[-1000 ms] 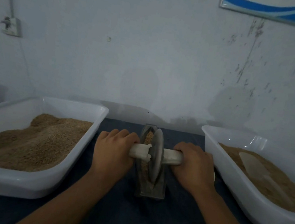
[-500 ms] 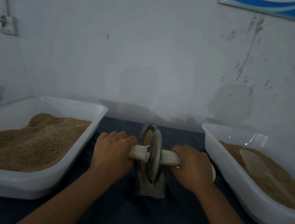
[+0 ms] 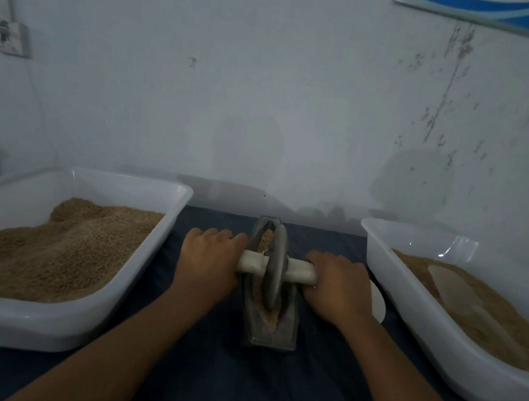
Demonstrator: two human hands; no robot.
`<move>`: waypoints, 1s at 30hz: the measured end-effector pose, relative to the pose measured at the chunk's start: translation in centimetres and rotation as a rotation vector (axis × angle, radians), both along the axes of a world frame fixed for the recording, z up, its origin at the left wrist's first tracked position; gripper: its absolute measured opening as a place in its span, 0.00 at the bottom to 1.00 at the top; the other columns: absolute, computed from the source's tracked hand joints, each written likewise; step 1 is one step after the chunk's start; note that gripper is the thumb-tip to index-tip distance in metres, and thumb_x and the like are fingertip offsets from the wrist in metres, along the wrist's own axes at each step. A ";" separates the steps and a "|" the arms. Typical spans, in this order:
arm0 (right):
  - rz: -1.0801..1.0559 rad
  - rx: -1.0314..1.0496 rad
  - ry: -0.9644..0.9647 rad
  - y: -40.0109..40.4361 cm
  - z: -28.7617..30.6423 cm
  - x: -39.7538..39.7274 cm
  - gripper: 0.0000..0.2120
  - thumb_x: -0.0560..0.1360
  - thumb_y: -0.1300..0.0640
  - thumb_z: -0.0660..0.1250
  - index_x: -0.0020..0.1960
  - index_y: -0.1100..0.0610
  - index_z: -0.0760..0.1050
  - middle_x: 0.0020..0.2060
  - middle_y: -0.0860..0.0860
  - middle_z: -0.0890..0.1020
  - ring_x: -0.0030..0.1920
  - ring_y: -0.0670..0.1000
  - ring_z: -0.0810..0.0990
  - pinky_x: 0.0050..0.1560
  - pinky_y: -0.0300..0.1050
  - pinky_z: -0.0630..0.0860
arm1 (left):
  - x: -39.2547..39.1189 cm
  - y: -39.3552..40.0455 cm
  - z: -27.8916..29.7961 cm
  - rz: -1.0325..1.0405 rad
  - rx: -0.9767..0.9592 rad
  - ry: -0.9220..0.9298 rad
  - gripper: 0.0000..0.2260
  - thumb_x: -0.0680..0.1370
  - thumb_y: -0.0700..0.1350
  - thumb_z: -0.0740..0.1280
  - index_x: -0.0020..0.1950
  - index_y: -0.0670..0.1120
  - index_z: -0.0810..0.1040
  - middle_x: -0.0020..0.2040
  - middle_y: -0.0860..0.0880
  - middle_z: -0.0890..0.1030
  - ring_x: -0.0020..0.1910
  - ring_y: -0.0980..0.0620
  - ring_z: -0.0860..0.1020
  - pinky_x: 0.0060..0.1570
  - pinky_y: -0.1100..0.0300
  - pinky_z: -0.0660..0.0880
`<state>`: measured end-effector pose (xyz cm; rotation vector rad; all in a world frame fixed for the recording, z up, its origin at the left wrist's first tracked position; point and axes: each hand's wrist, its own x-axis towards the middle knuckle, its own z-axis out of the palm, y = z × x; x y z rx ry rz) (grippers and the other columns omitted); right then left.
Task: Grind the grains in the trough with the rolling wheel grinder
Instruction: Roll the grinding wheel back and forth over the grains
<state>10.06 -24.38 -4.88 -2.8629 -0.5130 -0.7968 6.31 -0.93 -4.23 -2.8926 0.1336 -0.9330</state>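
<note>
Two hands: left hand (image 3: 208,264) and right hand (image 3: 339,288) are each curling their fingers round one end of the axle (image 3: 301,271), knuckles up.
Wheel (image 3: 274,272): one grey disc is standing on edge in the trough, its pale axle running left to right through the hub.
Trough (image 3: 284,329): one narrow grey boat-shaped trough is lying on the dark cloth (image 3: 220,376) between the trays, its long axis pointing away from the person toward the wall.
Grains (image 3: 265,238): tan grains are lying in the groove ahead of the wheel and behind it.
Trays: one left tray (image 3: 54,328) and one right tray (image 3: 419,359), both white, are holding tan grain.
Scoop (image 3: 454,288): one pale scoop is lying on the right tray's grain.
</note>
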 end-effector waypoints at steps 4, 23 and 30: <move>-0.062 -0.049 0.005 0.7 0.2 1.6 0.07 0.69 0.45 0.67 0.46 0.41 0.72 0.36 0.42 0.73 0.41 0.48 0.76 0.40 0.47 0.59 | 1.4 0.3 -0.2 0.024 -0.002 0.012 0.12 0.68 0.51 0.71 0.48 0.54 0.72 0.42 0.53 0.78 0.41 0.50 0.77 0.40 0.55 0.63; -0.070 -0.122 0.152 1.5 1.7 5.6 0.09 0.68 0.49 0.66 0.49 0.42 0.75 0.44 0.44 0.80 0.48 0.52 0.78 0.42 0.46 0.63 | 5.8 0.8 0.2 0.030 -0.015 0.065 0.11 0.72 0.53 0.69 0.51 0.54 0.72 0.46 0.52 0.78 0.44 0.49 0.78 0.40 0.55 0.65; -0.049 -0.101 0.107 1.2 1.0 4.7 0.05 0.69 0.48 0.66 0.41 0.42 0.70 0.37 0.43 0.75 0.43 0.50 0.78 0.40 0.46 0.63 | 4.7 0.7 0.0 0.025 0.008 0.033 0.13 0.70 0.53 0.70 0.52 0.55 0.73 0.43 0.53 0.79 0.40 0.51 0.79 0.37 0.57 0.63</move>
